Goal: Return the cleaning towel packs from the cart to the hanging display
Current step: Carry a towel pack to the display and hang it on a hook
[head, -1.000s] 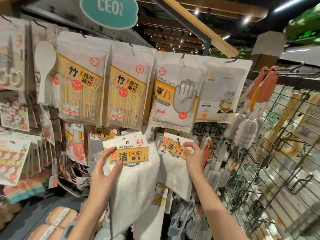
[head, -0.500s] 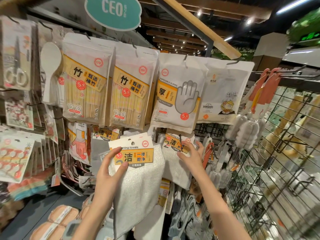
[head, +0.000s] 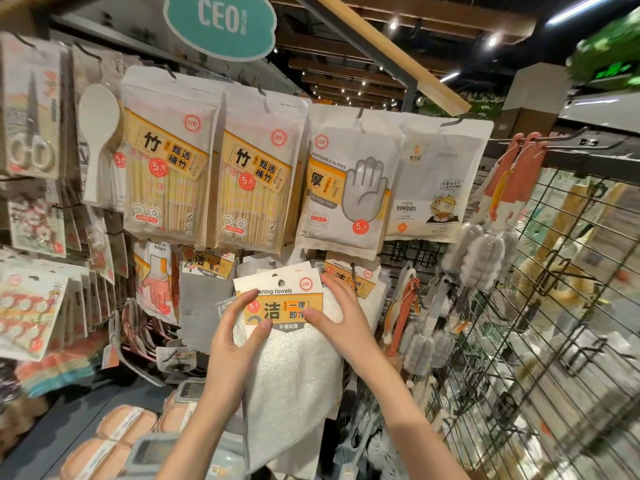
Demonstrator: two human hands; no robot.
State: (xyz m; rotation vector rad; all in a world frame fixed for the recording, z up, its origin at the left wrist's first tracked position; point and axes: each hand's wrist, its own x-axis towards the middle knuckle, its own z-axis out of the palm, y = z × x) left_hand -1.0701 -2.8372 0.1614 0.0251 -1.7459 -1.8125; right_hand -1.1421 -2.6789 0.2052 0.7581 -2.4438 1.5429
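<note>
Towel pack held up at the lower row of the hanging display.

The cleaning towel pack (head: pixel 287 344) sits between the left hand (head: pixel 235 344) and right hand (head: pixel 337 320), before another towel pack (head: pixel 353 278) hanging behind it. Above hang the chopstick packs (head: pixel 254 188) and, to their right, the glove pack (head: pixel 346 188); the wire rack (head: pixel 554 341) stands right.

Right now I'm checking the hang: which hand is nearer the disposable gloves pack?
Right. The right hand sits just below the disposable gloves pack; the left hand is lower and further left.
</note>
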